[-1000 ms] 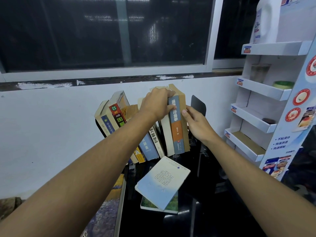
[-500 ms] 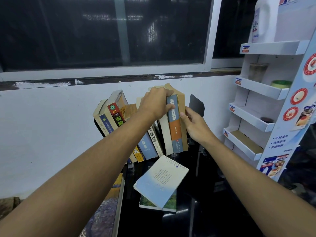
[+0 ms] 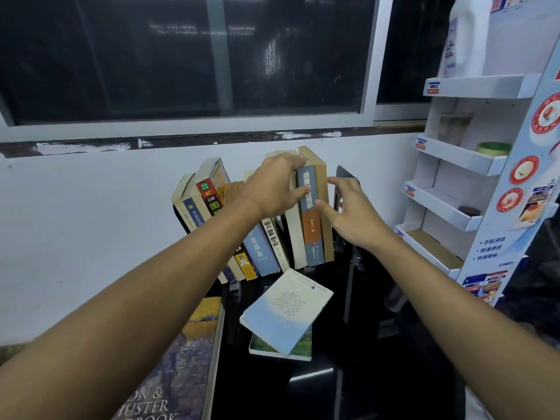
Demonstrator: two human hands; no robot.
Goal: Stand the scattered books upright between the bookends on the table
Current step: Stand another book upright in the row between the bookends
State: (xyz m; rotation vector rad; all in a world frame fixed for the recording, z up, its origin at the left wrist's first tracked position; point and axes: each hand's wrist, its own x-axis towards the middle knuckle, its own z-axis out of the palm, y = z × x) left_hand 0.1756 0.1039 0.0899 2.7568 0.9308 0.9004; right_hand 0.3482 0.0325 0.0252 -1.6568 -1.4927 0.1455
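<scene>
Several books stand in a row on the black table (image 3: pixel 363 374); those on the left (image 3: pixel 209 192) lean left. My left hand (image 3: pixel 272 189) grips the tops of the upright books on the right, fingers curled over them and thumb on the blue-and-orange spine (image 3: pixel 310 225). My right hand (image 3: pixel 354 213) is beside the tan book (image 3: pixel 325 207), fingers spread, thumb tip at the spine. The black right bookend (image 3: pixel 345 177) stands just behind that hand. A bit of the left bookend (image 3: pixel 179 218) shows. A light blue book (image 3: pixel 285 310) lies flat on a green one (image 3: pixel 301 344).
A large art book (image 3: pixel 185 353) lies at the table's left edge. A white cardboard display shelf (image 3: pixel 448 207) stands close on the right. A white wall and a dark window are right behind the row.
My right hand has come off the side of the tan book and spread its fingers. My left hand keeps its hold on the book tops.
</scene>
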